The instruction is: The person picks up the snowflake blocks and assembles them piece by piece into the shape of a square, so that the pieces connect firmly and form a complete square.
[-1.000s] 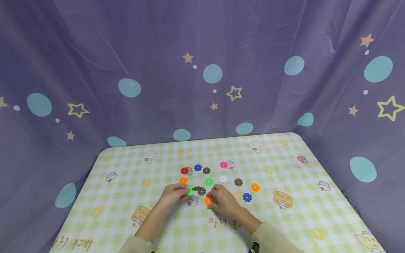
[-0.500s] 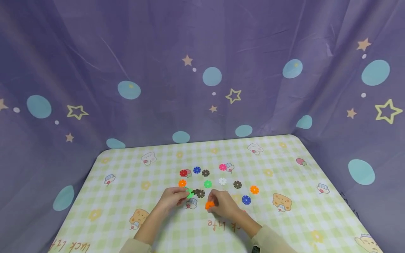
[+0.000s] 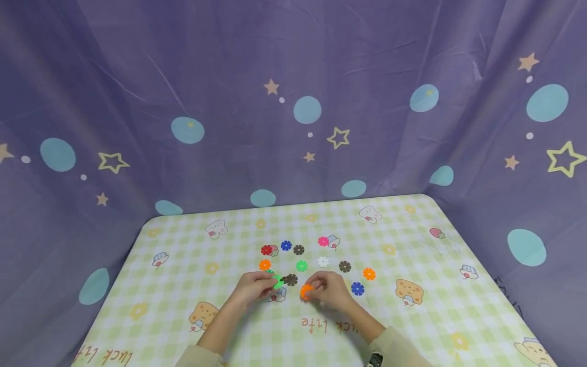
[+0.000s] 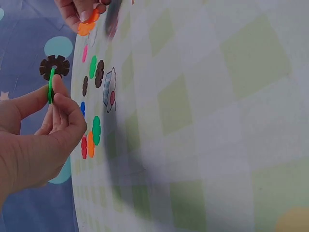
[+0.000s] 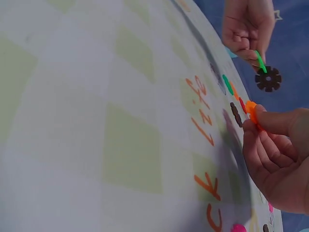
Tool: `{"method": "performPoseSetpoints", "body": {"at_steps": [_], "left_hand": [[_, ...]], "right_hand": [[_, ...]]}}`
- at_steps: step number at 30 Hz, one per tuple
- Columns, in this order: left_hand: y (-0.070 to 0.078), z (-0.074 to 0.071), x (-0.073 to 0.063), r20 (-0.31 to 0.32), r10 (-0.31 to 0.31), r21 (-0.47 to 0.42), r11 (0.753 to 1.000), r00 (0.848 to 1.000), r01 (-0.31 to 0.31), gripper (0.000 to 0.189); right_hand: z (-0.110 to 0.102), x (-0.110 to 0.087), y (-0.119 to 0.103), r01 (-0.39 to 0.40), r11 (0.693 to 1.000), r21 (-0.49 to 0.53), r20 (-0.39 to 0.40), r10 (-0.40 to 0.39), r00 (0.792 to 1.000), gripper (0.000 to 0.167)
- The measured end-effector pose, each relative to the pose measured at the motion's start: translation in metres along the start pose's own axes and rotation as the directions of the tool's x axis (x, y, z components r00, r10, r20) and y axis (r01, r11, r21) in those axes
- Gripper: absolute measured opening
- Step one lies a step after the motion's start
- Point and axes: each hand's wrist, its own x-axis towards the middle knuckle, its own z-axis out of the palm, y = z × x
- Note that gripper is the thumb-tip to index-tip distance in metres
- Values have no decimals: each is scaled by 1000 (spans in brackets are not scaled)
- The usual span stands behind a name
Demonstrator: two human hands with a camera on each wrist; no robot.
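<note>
Your left hand [image 3: 251,287] pinches a green disc [image 5: 259,60] that looks slotted crosswise into a brown disc [image 5: 273,83], above the tabletop [image 3: 257,334]: one join apparently done. Your right hand [image 3: 332,292] pinches an orange disc [image 3: 305,291], unjoined. Other thin, notched, plastic-looking discs [image 3: 301,266] lie loose on the green-checked print.

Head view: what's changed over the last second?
Right grip and the orange disc it pinches have shifted slightly rightward in the picture. Nothing let go. Left grip still pinches the green disc joined to a brown disc; loose discs stayed put.
</note>
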Motion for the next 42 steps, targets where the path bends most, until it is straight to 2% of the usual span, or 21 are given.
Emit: {"method": "performPoseSetpoints", "body": {"at_steps": [7, 18, 33, 42], "left_hand": [[0, 3, 0, 14, 19, -2, 1000, 1000, -19, 26], [4, 5, -2, 56, 29, 21, 999, 998, -30, 29], [12, 12, -10, 43, 70, 75, 994, 997, -73, 28], [16, 21, -16, -6, 104, 108, 989, 995, -103, 25]], "right_hand": [[-4, 2, -4, -115, 973, 200, 5, 117, 993, 25], [-6, 4, -17, -170, 911, 375, 10, 180, 984, 28], [-1, 1, -27, -228, 890, 395, -19, 256, 966, 27], [-3, -9, -37, -234, 890, 390, -42, 272, 961, 24]]}}
